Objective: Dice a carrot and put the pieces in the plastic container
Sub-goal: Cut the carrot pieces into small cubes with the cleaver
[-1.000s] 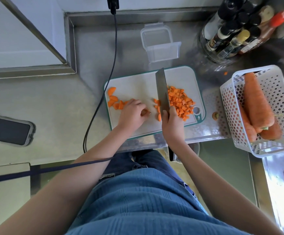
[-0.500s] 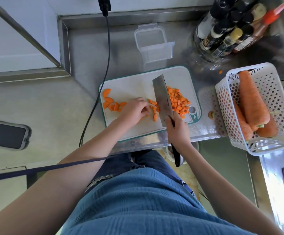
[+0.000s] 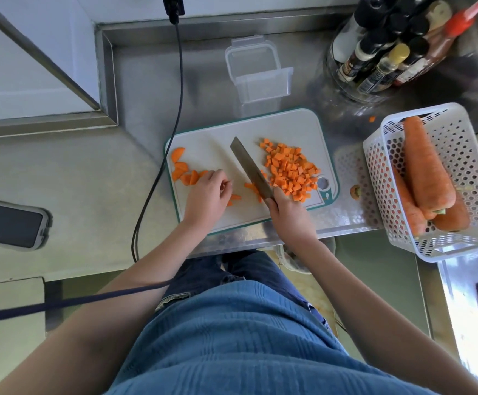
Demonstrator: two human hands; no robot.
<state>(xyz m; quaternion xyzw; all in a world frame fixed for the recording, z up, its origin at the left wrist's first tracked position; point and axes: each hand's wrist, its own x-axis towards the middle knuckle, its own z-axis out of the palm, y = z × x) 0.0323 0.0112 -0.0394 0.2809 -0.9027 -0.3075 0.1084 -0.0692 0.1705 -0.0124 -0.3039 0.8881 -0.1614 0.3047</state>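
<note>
Steel counter (image 3: 146,89) carries cutting board (image 3: 212,149); right hand (image 3: 289,215) grips knife (image 3: 250,169), left hand (image 3: 207,195) loosely curled.

carrot cubes (image 3: 290,173): showing bright orange
cutting board (image 3: 289,126): showing white, teal rim
basket (image 3: 460,143): showing white, dotted with round holes
container (image 3: 256,72): looking clear
counter (image 3: 146,89): gleaming steel grey
shirt (image 3: 246,337): showing ribbed blue

The cutting board (image 3: 289,126) lies at the centre of the frame on the counter (image 3: 89,195). On it, the diced carrot pile (image 3: 290,172) sits at the right, carrot slices (image 3: 183,169) at the left, the knife (image 3: 250,169) slanting between them. The plastic container (image 3: 257,72) stands just above the board. The basket (image 3: 460,155) at the right edge holds whole carrots (image 3: 428,166). Bottles (image 3: 388,44) cluster at the upper right.
</note>
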